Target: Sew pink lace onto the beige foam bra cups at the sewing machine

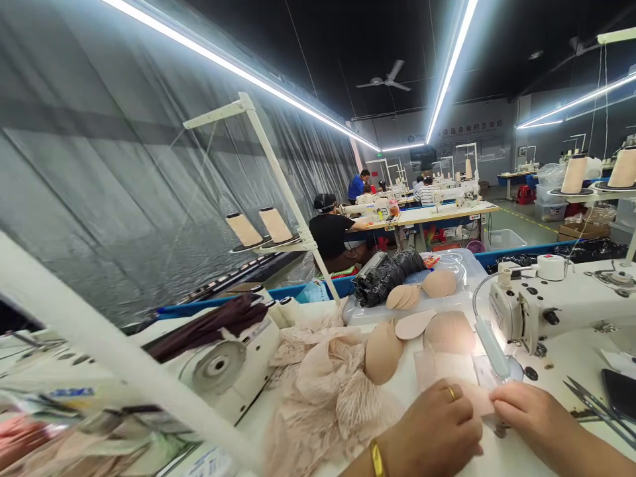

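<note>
My left hand (437, 427), with a ring and a gold bracelet, is closed at the near edge of a piece of beige fabric (474, 395). My right hand (534, 417) pinches the same fabric at its right end, just below the lamp (494, 348) of the white sewing machine (571, 305). Sheer fabric and a beige cup (448, 331) lie beyond my hands. Another molded cup (383, 351) rests to the left, beside a heap of beige lace (332, 391). The machine's needle area is partly hidden behind the lamp.
Scissors (603, 411) and a black phone (619, 392) lie at the right. More cups (440, 283) and a black plastic bundle (387, 275) sit on a clear lid (464, 265). A second machine (223, 364) and thread stand (278, 172) are left. People work at tables behind.
</note>
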Demonstrator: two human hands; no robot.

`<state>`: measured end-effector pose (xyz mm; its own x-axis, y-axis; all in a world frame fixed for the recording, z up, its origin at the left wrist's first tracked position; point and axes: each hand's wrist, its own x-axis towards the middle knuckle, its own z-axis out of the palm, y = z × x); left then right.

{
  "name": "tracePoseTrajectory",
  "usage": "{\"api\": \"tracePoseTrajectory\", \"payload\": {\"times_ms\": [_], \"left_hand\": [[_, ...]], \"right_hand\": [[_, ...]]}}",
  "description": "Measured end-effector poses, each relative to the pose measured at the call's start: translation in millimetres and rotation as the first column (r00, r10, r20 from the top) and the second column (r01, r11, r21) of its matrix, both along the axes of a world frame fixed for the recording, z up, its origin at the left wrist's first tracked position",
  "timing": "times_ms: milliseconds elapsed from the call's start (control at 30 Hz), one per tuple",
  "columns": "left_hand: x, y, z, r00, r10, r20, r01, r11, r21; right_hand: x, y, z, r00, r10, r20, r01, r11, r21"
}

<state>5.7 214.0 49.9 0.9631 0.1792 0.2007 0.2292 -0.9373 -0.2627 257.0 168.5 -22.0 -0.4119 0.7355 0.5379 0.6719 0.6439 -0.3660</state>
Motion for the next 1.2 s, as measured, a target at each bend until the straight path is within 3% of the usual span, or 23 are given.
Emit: {"api": "tracePoseTrajectory", "payload": {"times_ms": [67, 233, 400, 567, 800, 1200], "left_hand": [[14, 8, -10.3, 0.998, 0.016, -0.067, -0.019, 0.999, -0.041], [40, 21, -19.5, 0.972, 0.198, -0.125, -0.220, 0.956, -0.193], [41, 19, -27.0, 0.994, 0.106, 0.035, -0.099, 0.981, -0.168], [35, 17, -38.0, 0.982, 0.119, 0.148, -0.087, 0.975, -0.203], [38, 14, -35.8, 0.977, 0.108, 0.185, -0.060, 0.967, -0.247], [45, 14, -47.1, 0.942, 0.048, 0.334, 0.008, 0.986, -0.165]], "right_hand": [[9, 8, -3.5, 0.996, 0.071, 0.061, -0.070, 0.997, -0.009], [28, 18, 0.2, 0.978, 0.157, 0.137, -0.155, 0.988, -0.027], [36, 8, 11.2, 0.973, 0.085, 0.214, -0.079, 0.996, -0.036], [38, -2, 23.3, 0.914, 0.081, 0.396, -0.049, 0.995, -0.091], [39, -3, 30.2, 0.919, 0.149, 0.365, -0.067, 0.971, -0.229], [43, -3, 29.5, 0.930, 0.175, 0.323, -0.052, 0.932, -0.358]]}}
